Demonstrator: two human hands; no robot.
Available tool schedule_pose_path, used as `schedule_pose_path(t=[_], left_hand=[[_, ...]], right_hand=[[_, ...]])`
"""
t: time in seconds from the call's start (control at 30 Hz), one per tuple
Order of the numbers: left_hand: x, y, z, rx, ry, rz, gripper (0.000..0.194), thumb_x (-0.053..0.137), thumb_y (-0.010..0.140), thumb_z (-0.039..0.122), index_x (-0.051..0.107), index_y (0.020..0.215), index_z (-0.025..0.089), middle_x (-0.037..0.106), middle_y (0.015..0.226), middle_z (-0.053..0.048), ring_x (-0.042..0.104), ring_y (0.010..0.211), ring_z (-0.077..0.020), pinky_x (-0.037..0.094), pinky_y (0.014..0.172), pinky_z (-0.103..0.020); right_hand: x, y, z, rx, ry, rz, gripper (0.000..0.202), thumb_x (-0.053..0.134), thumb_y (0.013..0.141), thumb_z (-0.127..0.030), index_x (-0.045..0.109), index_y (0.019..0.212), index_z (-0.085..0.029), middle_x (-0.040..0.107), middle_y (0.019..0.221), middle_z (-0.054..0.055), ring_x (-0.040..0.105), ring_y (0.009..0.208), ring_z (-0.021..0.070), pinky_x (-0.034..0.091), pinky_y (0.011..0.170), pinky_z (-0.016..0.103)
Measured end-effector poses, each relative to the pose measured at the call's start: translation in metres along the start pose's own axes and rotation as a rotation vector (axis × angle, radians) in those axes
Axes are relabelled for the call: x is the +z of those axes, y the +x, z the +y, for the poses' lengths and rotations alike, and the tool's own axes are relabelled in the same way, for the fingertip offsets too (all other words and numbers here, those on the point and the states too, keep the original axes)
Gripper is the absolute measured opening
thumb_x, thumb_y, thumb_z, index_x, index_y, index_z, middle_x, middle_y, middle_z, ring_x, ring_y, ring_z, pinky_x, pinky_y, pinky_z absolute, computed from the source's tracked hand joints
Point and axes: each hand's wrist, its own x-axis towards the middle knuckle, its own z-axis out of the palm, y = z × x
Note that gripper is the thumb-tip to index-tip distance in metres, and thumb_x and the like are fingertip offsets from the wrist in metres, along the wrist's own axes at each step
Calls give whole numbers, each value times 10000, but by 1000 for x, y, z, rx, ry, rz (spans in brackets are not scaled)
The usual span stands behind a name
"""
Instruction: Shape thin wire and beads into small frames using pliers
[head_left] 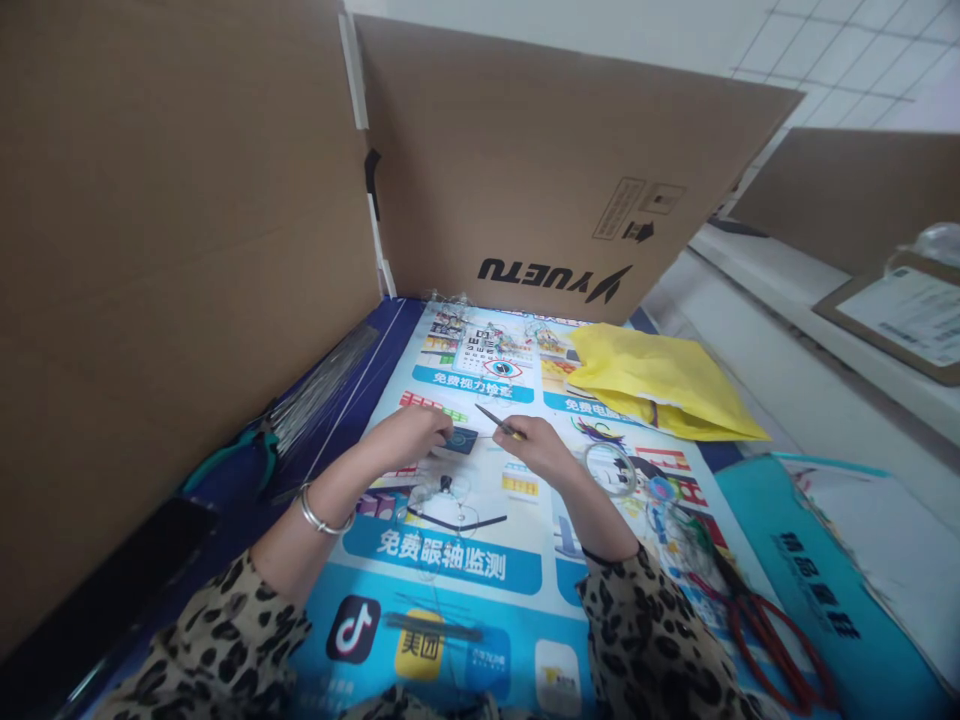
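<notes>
Head view, centre: observed R hand [541, 448], fingers closed on pointed dark tool [496, 421], w/ tip aimed far and L. Observed L hand [415, 437] just L of tool tip, palm down, w/ fingertips drawn together; cannot tell if clamped on anything, detail too small to read. Recorded both hands as apart, w/ tool tip in gap btwn, over printed sheet [529, 617] on dark blue cloth [391, 335]. Noted silver bangle [315, 513] on L wrist, leopard-print sleeves on both arms.

On sheet, nr side of hands: clear strand tangle [450, 503]; nearer again, bundle of thin dark pcs [435, 627], lying crosswise. Far end: more fine tangles, nr foot of cardboard panel [555, 170] w/ upside-down lettering. Along L: another upright cardboard sheet [180, 200].

L, on cloth: straight wire bundle [326, 385], w/ teal-handled pliers [267, 440] at nr end; nearer, black slab [142, 575].

R of R hand: coloured strands [598, 430], pale coil [588, 466] just nearer; farther R, yellow bag [667, 375]. Nr R: red-handled scissors [739, 605] beside teal folder [817, 580] w/ papers
</notes>
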Motion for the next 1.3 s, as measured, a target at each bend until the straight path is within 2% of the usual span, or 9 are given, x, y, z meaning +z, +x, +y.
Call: schedule_pose_path(t=[0.2,0.4,0.5,0.7,0.93,1.1,1.2,1.3], left_hand=[[7,4,-11,-19,-6,-3,151,505,770,127,644,821,159,664,783,-34,599,730,-167,420,645,-231],[10,6,-15,73,-19,74,199,519,757,89,612,924,145,615,947,-63,574,916,-178,434,805,-265],[10,7,-16,67,-24,46,190,527,743,81,614,901,143,617,919,-55,575,888,-171,431,775,-250],[9,6,-17,39,-81,-91,182,496,764,104,648,838,173,666,822,-13,595,773,-147,416,699,-213],[8,2,-20,48,28,-91,221,472,769,83,669,792,181,672,811,-33,606,758,-154,413,685,-219],[3,-2,-21,121,99,-25,267,446,786,55,681,814,180,655,811,-48,603,785,-152,431,718,-232],[0,-2,-16,141,137,39,291,438,777,23,679,851,168,644,845,-60,597,828,-154,442,771,-253],[-1,-1,-7,145,180,65,292,437,767,6,671,850,158,632,845,-64,591,850,-161,450,798,-274]], right_hand=[[4,4,12,49,-54,-22,250,502,768,-381,644,715,-183,534,588,-16,461,582,121,311,529,228],[7,6,20,68,-69,-51,264,497,778,-371,686,790,-187,611,654,0,517,618,132,338,559,237],[9,7,22,70,-74,-77,259,498,775,-350,695,804,-183,620,647,-2,522,607,129,344,552,234],[10,8,22,73,-118,-103,252,490,788,-338,695,811,-192,649,692,5,545,627,132,359,556,233],[3,7,24,93,-272,-103,188,527,765,-276,692,822,-207,672,779,40,564,689,160,351,586,252],[-11,5,23,131,-364,-54,174,558,734,-218,685,850,-191,672,851,87,574,756,201,348,626,275],[-15,3,16,98,-351,-20,171,530,774,-257,673,840,-190,665,859,79,572,764,190,349,630,270],[-13,-1,6,22,-283,-17,214,483,826,-329,660,847,-212,658,836,27,567,746,151,358,632,245]])
